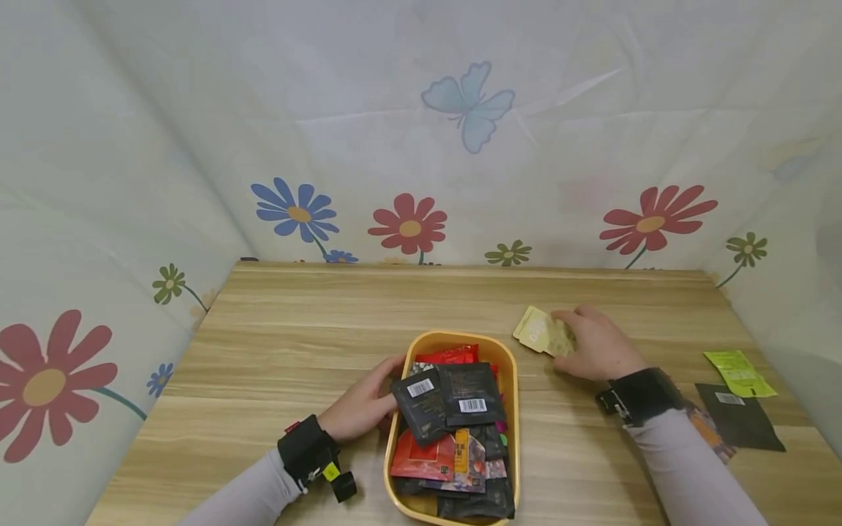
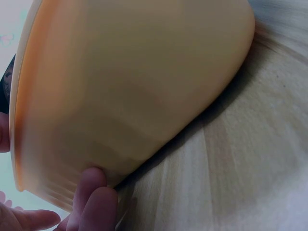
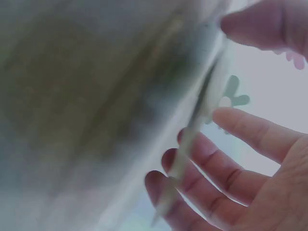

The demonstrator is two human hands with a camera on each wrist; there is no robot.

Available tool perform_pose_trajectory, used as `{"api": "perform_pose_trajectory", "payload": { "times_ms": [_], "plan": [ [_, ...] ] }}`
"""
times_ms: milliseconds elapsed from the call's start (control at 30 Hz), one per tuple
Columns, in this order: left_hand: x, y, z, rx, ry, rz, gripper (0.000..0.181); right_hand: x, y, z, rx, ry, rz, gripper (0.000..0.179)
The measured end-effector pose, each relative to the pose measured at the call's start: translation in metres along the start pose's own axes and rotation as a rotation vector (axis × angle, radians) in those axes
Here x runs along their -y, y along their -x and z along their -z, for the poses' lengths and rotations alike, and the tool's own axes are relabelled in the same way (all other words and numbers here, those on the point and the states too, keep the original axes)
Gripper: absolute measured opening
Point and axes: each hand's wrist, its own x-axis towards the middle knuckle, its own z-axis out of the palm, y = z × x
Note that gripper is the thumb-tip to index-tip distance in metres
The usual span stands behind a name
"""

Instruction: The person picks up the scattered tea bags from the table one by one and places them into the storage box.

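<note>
A yellow plastic bin (image 1: 516,438) is heaped with sachets, among them black ones (image 1: 470,391) with barcodes and a red one (image 1: 421,456). My left hand (image 1: 362,402) holds the bin at its left side. Its thumb is at the rim and its fingers (image 2: 91,192) lie against the outer wall. Right of the bin's far end, my right hand (image 1: 601,343) grips pale yellow sachets (image 1: 536,329) by their right part, thumb and fingers at opposite edges. In the right wrist view a thin sachet edge crosses the fingertips (image 3: 173,163).
At the right lie a bright green sachet (image 1: 740,372), a black sachet (image 1: 743,420) and a colourful patterned one (image 1: 710,435), partly hidden by my right forearm. The wooden table (image 1: 296,329) ends at a flower-printed cloth (image 1: 559,161) at the back and sides.
</note>
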Motion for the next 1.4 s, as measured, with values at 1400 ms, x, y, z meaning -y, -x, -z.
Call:
{"api": "perform_pose_trajectory", "payload": {
  "times_ms": [1400],
  "plan": [
    [-0.004,0.000,0.001,-0.013,-0.012,0.028,0.064,0.111,0.039,0.064,-0.141,-0.243,0.482,0.114]
  ]
}}
